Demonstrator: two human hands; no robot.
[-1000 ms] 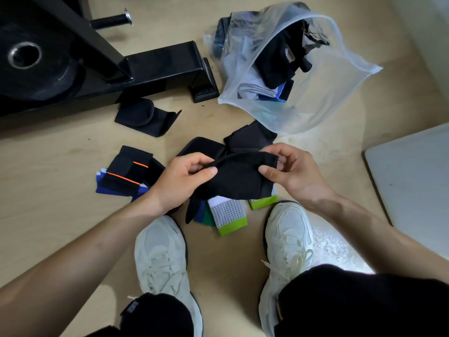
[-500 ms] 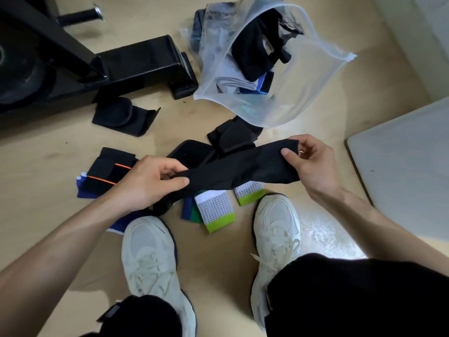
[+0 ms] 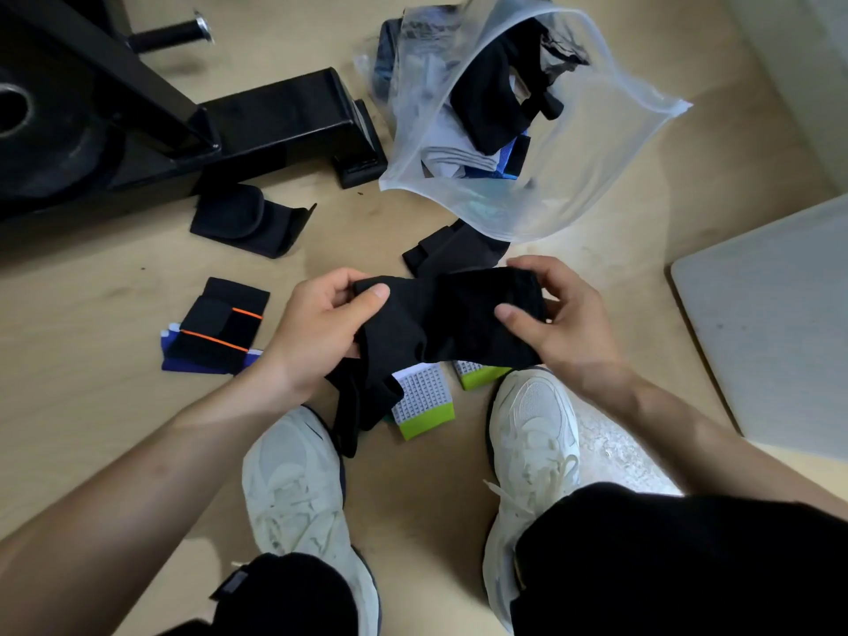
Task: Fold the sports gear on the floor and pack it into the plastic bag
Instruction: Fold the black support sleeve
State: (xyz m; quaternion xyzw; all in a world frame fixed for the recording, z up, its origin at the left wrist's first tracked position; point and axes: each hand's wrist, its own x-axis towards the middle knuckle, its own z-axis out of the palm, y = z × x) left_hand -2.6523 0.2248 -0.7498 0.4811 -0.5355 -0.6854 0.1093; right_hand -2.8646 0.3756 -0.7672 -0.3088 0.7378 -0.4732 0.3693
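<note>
Now I pinch the long black fabric sleeve [image 3: 452, 321] in left hand [image 3: 316, 332] and right hand [image 3: 566, 321], mid-fold; next, I judge, into the clear plastic bag [image 3: 596, 176].

Pale wooden floor [image 3: 114, 452] — black exercise-machine base [image 3: 275, 117] far left, grey-white board [image 3: 771, 314] right, sunlit patch [image 3: 619, 456] between.

Both hands out front, close together at the same height. Left hand [image 3: 316, 335]: fingers curled, thumb on top, pinching the left end of a black cloth [image 3: 452, 321]. Right hand [image 3: 566, 323]: same grip on the right end, thumb pressed on the near face, fingers wrapped behind. Forearms bare, coming in from the lower corners and converging; wrists roughly straight.
</note>
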